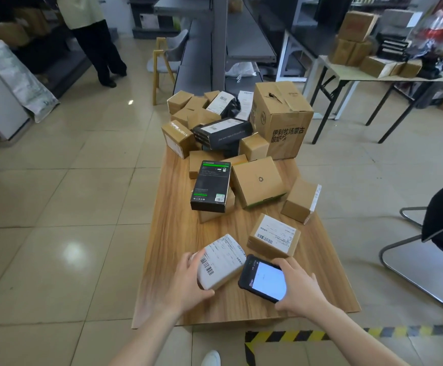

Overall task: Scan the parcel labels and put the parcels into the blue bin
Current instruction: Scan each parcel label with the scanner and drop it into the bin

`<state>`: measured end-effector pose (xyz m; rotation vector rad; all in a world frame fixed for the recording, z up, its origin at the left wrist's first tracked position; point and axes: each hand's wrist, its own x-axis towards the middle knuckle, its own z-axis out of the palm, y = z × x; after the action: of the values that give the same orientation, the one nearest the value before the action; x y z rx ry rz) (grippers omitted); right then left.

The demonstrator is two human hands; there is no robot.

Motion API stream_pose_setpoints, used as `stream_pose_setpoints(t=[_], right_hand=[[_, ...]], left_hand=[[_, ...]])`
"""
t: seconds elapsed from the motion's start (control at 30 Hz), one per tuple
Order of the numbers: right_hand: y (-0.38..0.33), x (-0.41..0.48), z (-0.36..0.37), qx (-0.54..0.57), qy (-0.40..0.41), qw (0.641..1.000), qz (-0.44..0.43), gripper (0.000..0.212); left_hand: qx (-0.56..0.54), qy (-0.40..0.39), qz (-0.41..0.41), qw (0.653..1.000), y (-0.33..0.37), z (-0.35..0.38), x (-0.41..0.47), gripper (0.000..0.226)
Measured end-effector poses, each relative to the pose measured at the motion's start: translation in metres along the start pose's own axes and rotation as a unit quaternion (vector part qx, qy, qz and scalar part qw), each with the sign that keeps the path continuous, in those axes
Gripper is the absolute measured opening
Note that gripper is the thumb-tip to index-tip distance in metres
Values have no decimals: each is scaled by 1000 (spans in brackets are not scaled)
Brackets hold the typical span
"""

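My left hand (188, 281) grips a small parcel (221, 261) with a white label and barcodes, low over the near part of the wooden table (173, 241). Beside it, my right hand (298, 285) holds a black handheld scanner (264, 278) with its screen lit, its top end close to the parcel's label. Another labelled brown parcel (274, 237) lies just beyond the scanner. A pile of several cardboard and black boxes (215, 138) fills the far half of the table. No blue bin is in view.
A black box with green stripes (211, 186) and a large printed carton (281, 120) stand in the pile. A black chair (431, 249) is at the right, a folding table with boxes (360, 67) behind. A person (96, 40) stands far left. Yellow-black floor tape (320, 336) runs near my feet.
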<state>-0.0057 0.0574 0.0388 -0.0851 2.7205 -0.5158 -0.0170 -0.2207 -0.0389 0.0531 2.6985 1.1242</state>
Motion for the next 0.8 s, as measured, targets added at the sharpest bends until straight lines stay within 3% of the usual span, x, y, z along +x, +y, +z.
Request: stream_pose_setpoints(t=[0.27, 0.4, 0.8], right_hand=[[-28, 18, -32, -194, 53, 975, -90, 87], [-34, 17, -34, -224, 60, 968, -91, 88], [-49, 4, -23, -241, 51, 962, -118, 81]], left_hand=[[64, 1, 77, 995, -2, -20, 10, 111], [94, 1, 99, 991, -2, -28, 6, 108], [114, 11, 65, 991, -12, -49, -30, 112]])
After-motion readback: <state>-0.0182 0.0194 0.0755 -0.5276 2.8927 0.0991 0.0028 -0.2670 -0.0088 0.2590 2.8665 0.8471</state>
